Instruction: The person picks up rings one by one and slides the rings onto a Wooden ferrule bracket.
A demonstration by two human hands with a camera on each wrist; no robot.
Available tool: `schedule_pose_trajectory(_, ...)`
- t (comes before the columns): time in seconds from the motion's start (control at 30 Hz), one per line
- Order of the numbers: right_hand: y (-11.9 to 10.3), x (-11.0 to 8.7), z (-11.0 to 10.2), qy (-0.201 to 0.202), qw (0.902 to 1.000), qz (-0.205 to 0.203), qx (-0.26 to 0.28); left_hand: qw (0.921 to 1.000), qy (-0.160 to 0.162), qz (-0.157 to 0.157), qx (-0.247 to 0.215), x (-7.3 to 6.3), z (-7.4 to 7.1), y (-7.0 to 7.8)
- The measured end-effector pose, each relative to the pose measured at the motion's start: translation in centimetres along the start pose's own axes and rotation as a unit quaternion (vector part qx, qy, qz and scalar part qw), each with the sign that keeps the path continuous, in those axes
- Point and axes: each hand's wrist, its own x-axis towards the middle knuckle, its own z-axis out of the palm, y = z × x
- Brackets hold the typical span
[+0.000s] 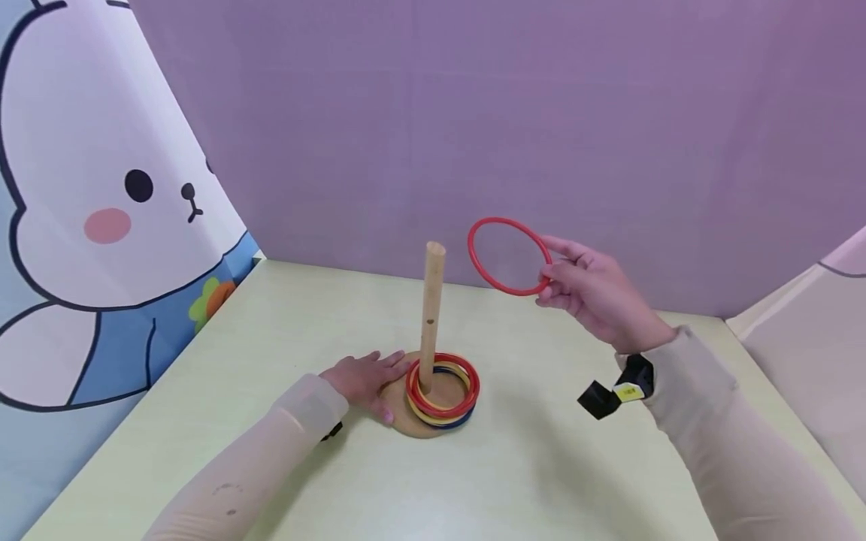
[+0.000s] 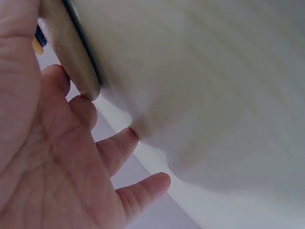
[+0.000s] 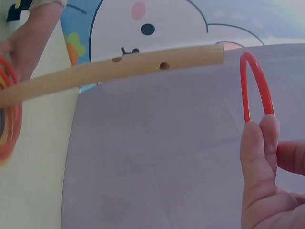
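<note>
My right hand (image 1: 595,293) pinches a red ring (image 1: 502,288) at its right side, in the air to the right of the wooden post (image 1: 433,300) and about level with its top. In the right wrist view the ring (image 3: 269,98) is seen nearly edge-on, apart from the post's end. The post stands upright on a round wooden base (image 1: 406,424). Around its foot lie several stacked rings (image 1: 476,391), red, yellow and dark blue. My left hand (image 1: 365,382) rests at the base's left edge with fingers spread; in the left wrist view fingertips touch the base's rim (image 2: 78,62).
The pale table (image 1: 325,323) extends around the base. A purple cloth wall (image 1: 433,135) rises behind it. At the left hangs a cloth with a cartoon animal (image 1: 88,150), and a white panel (image 1: 812,315) borders the right side.
</note>
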Motion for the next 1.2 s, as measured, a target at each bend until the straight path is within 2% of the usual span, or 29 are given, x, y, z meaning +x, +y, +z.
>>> schedule_pose_trajectory(0.2, 0.3, 0.3, 1.0, 0.000, 0.9996, -0.006, 0.028, 1.0000, -0.001, 0.005, -0.002, -0.2, 0.1, 0.0)
schedule_pose_trajectory(0.43, 0.5, 0.5, 1.8, 0.007, 0.9995, -0.005, 0.031, 1.0000, 0.000, 0.007, 0.004, 0.1, 0.1, 0.3)
schedule_pose_trajectory(0.93, 1.1, 1.4, 3.9, 0.016, 0.9998, 0.010, 0.003, 0.9998, -0.005, 0.011, 0.014, 0.5, 0.1, 0.7)
schedule_pose_trajectory(1.2, 2.9, 2.1, 4.3, 0.015, 0.9990, 0.035, -0.024, 0.9999, -0.007, 0.010, 0.002, 0.3, 0.1, 0.5)
